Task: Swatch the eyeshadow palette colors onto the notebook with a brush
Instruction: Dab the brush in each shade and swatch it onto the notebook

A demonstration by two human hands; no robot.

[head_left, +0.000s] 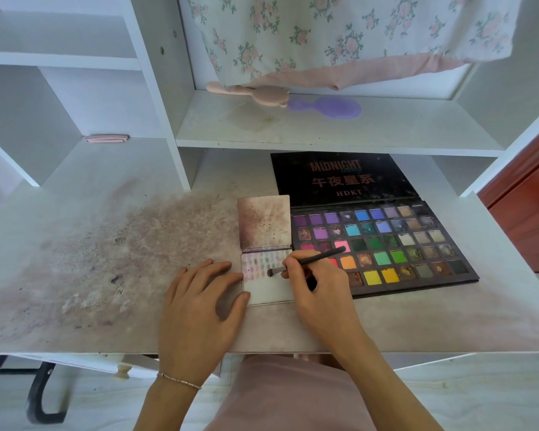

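Over desk, right hand angles brush bristles-left onto notebook.

At my twelve o'clock, a pink brush and purple hairbrush lie touching on the white shelf; floral cloth hangs above; a pink case sits at ten.
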